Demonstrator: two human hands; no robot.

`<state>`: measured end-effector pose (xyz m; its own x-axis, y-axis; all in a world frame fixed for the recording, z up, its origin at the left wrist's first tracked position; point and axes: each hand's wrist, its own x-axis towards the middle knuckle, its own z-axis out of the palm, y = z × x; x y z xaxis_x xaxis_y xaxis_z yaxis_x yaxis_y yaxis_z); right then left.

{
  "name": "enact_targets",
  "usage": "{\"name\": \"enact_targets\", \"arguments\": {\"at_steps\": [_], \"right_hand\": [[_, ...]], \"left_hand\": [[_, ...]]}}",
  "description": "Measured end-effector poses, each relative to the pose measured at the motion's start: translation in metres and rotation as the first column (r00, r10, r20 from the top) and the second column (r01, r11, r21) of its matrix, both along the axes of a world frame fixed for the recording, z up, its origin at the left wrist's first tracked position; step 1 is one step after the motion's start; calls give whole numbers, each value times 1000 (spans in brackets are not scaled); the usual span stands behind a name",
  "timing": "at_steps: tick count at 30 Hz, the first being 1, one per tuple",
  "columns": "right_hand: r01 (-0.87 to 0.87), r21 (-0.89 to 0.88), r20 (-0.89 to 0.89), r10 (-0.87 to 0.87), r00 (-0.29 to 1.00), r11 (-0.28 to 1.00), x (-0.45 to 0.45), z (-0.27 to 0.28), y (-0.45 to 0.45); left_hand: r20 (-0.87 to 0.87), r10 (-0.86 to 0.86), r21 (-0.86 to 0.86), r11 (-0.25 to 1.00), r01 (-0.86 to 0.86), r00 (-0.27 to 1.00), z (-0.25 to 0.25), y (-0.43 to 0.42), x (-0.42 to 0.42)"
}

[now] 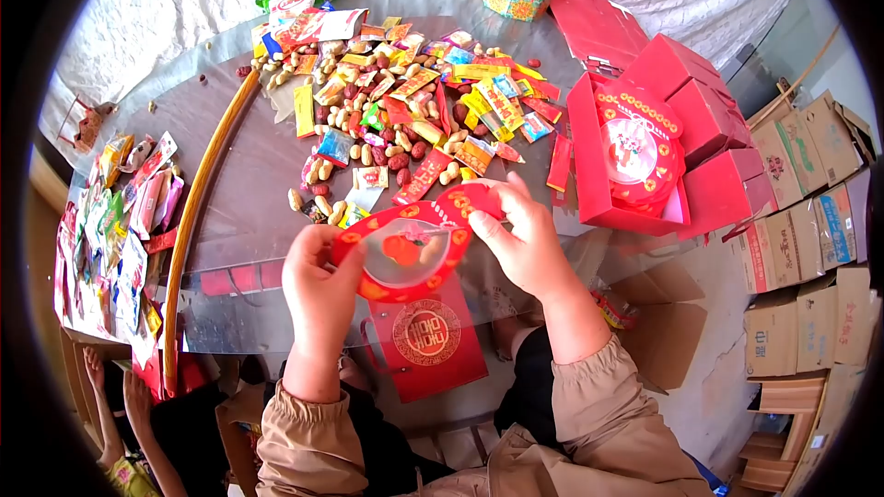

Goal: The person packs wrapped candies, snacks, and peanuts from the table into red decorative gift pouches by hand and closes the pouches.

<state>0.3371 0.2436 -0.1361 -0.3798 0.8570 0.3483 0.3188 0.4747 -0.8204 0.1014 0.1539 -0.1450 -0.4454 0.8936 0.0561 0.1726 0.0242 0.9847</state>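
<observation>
My left hand and right hand pinch either side of a red pouch above the table, near the heap of peanuts and sweets (similar pouches lie in the red box to the right).

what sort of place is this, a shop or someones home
Hard to be sure; perhaps a home room or small workroom. A glass-topped table bears a heap of peanuts and wrapped sweets, and cardboard cartons are stacked at the right.
</observation>
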Motion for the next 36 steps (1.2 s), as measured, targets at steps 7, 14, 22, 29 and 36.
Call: {"name": "enact_targets", "arguments": {"at_steps": [7, 14, 22, 29, 36], "right_hand": [[-429, -511, -613, 34, 789, 744, 13, -6, 0], [-599, -427, -725, 139, 674, 677, 6, -2, -7], [-679, -318, -804, 191, 562, 662, -9, 1, -7], [-642, -394, -806, 89, 585, 658, -11, 0, -9], [-620, -606, -663, 113, 740, 499, 0, -13, -8]], "left_hand": [[209, -117, 128, 988, 91, 971, 1, -6, -7], [293, 103, 286, 939, -190, 951, 8, -3, -3], [345, 58, 235, 961, -146, 937, -6, -5, -11], [-120, 156, 511, 856, -73, 980, 2, -10, -23], [-558, 247, 514, 852, 96, 792, 20, -21, -31]]}}
